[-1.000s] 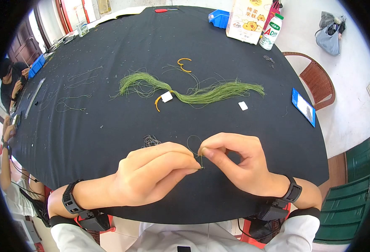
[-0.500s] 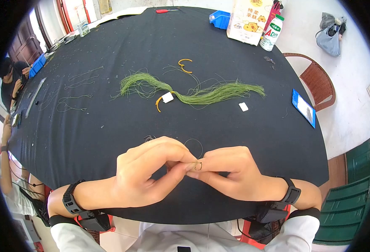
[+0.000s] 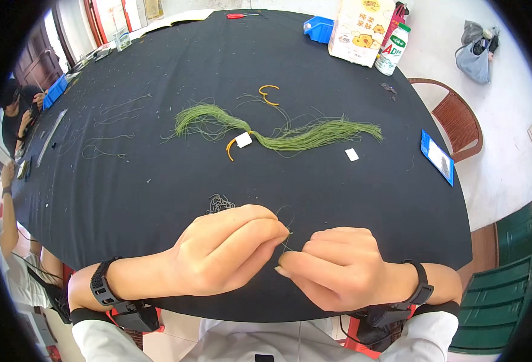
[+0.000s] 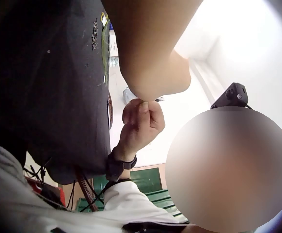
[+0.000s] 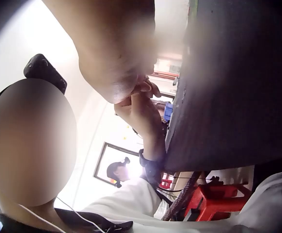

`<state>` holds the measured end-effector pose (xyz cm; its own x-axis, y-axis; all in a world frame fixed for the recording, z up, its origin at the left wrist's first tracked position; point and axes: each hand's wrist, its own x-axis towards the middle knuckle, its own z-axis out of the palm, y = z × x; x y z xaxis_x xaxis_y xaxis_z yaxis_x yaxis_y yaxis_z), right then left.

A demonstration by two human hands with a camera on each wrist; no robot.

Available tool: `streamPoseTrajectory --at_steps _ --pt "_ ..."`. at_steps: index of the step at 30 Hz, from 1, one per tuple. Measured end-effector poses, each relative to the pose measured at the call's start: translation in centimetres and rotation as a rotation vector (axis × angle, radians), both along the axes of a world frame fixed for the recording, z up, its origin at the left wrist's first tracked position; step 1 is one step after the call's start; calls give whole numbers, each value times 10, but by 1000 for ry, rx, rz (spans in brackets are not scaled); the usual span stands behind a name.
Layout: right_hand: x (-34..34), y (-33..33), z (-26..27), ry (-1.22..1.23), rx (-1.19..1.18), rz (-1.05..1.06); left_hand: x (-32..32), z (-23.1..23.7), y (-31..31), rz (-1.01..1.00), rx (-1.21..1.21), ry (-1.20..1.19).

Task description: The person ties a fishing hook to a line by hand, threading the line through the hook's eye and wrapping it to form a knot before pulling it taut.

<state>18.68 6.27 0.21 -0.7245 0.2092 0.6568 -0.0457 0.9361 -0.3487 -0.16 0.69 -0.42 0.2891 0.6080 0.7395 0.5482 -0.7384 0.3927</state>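
Note:
Above the near part of the table, my left hand (image 3: 230, 250) pinches a thin green line (image 3: 286, 244) between thumb and fingertips. A fine loop of it stands up just beyond these fingertips. My right hand (image 3: 332, 265), fingers curled in, grips the same line slightly nearer my body, and a short stretch crosses the gap between the hands. Whatever else lies inside the left fingertips is hidden. Beyond the left hand sits a small tangled pile of dark wiry pieces (image 3: 219, 203). Both wrist views show mostly the hands' outer sides.
A tied bundle of green strands (image 3: 314, 134) lies mid-table with yellow rings (image 3: 268, 95) and white tags (image 3: 351, 155) around it. Loose threads (image 3: 108, 145) lie left. A blue packet (image 3: 437, 158) is right; a bottle (image 3: 392, 51) and blue bin (image 3: 318, 29) stand far back.
The right hand met the left fingertips half a second ago, where a small dark hook showed; now it has drawn back toward my body with its fingers curled, pulling line between the hands.

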Motion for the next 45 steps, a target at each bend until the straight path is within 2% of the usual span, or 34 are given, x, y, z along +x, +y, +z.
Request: streamPoseTrajectory --at_steps 9,13,20,23,27,33,36,42,45 --pt "7 12 14 56 53 -147 -2 1 0 -105 11 20" --pt "4 21 9 38 -130 -100 -1 4 -4 -84 -55 -43" --pt "2 18 -4 -103 -795 63 -3 9 -6 -73 -191 -148" --pt "0 12 -4 -128 -953 108 -3 8 -7 -56 -226 -185" --pt "0 9 -2 -154 -707 92 0 8 -8 -21 -194 -197" --pt "-3 0 -5 -21 -309 33 0 4 -4 11 -59 -94" --pt "-2 -3 0 -33 -128 4 1 3 -2 13 2 -42" --pt "4 -8 8 -119 123 -58 0 -1 -2 -29 41 4" --pt "4 -9 9 -118 130 -56 2 0 -3 4 57 -12"
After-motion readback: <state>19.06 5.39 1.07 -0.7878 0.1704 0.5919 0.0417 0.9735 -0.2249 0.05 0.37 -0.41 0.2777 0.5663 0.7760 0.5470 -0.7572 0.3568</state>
